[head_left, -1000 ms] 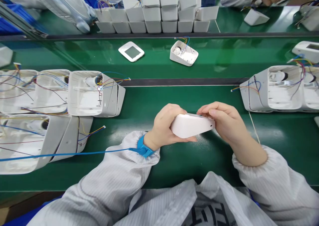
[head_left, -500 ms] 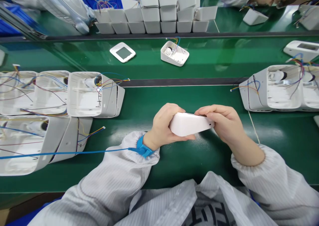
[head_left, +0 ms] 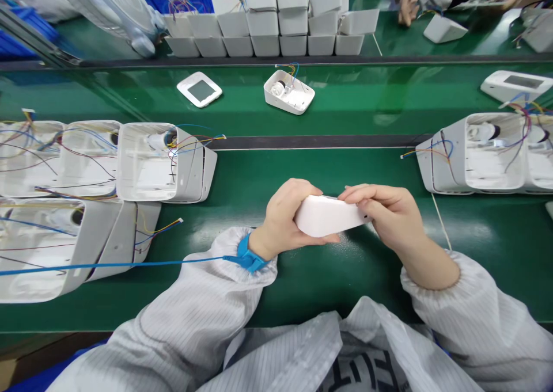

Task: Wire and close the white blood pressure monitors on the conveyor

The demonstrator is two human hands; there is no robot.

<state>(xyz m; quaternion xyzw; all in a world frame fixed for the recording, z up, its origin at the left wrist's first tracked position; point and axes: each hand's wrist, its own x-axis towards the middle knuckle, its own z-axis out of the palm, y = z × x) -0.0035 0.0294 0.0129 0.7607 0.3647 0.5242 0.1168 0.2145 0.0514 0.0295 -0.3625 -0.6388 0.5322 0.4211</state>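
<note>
A white plastic device (head_left: 326, 216) is held between both hands above the green work surface (head_left: 311, 170). My left hand (head_left: 287, 216) wraps round its wide left end, thumb over the top edge and fingers beneath. At the narrow right end, my right hand (head_left: 384, 210) grips with thumb and fingers pressed on the top and the corner. A small dark hole shows near that end. The device's upper face is mostly turned away from view. On my left wrist sits a blue strap (head_left: 250, 257) with a blue cord running left.
Stacked white housings with loose wires stand at the left (head_left: 147, 162) and right (head_left: 492, 156). On the belt beyond lie a white screen panel (head_left: 199, 90), an open housing (head_left: 289, 92) and another panel (head_left: 516, 84). More housings (head_left: 261, 26) and a person's hands (head_left: 410, 0) are behind.
The screen panels and open housing on the belt have shifted left. My right fingers have moved slightly on the device. The other person's hands have moved apart.
</note>
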